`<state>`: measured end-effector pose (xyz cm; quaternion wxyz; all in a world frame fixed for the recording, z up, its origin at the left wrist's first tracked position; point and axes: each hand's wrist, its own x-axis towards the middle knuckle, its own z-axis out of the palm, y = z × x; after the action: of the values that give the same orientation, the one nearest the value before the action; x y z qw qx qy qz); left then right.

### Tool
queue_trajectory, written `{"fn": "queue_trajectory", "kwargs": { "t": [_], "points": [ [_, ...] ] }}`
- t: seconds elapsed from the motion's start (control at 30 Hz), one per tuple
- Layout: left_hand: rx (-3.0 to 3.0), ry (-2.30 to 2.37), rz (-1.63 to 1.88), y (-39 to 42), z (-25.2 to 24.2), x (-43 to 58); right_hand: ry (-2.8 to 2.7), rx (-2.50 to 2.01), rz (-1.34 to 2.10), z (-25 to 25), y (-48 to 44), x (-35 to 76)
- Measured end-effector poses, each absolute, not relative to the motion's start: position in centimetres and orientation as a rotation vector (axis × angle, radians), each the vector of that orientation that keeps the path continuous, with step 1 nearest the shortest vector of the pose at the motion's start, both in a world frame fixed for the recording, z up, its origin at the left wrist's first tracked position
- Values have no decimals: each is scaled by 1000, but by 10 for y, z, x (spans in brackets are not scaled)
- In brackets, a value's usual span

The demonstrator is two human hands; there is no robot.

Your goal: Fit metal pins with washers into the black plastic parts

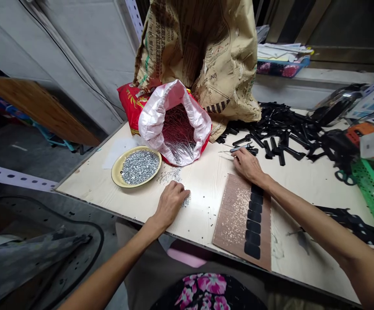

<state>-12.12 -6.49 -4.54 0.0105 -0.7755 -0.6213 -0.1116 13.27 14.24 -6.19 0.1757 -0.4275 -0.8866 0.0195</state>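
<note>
Pinch grip, right hand (pixel 248 165): one tool (pixel 240 147).

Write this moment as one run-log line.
left hand: at small metal pieces on table | right hand: at slim item | yellow dish: holding metal pieces

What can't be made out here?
Head view: what lies beneath the left hand, hidden by it.
Head view: top of the brown sack, cut off by the upper edge.
Head view: far end of the row of black patches, behind the right arm.
Head view: metal pieces in the yellow dish, too small to count.
</note>
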Motion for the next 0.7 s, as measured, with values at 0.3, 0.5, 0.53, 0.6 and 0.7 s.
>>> {"fn": "queue_trajectory", "kwargs": {
  "t": [0.3, 0.5, 0.53, 0.6, 0.7],
  "points": [
    [-2479, -1963, -398, -57, -48, -123, -2313, -929, 314, -28, 83, 143],
    [-2129, -2688, -1639, -56, -37, -110, -2322, -779, 539, -9, 21, 126],
    [-1915, -2846, -2004, -55, -33, -104, -2318, -754, 566, -9, 14, 122],
    [-1429, -2983, -2694, -54, -24, -91, -2299, -719, 596, -10, 4, 116],
    [-995, -2858, -3289, -53, -15, -71, -2297, -721, 577, -11, -2, 112]
  ]
}}
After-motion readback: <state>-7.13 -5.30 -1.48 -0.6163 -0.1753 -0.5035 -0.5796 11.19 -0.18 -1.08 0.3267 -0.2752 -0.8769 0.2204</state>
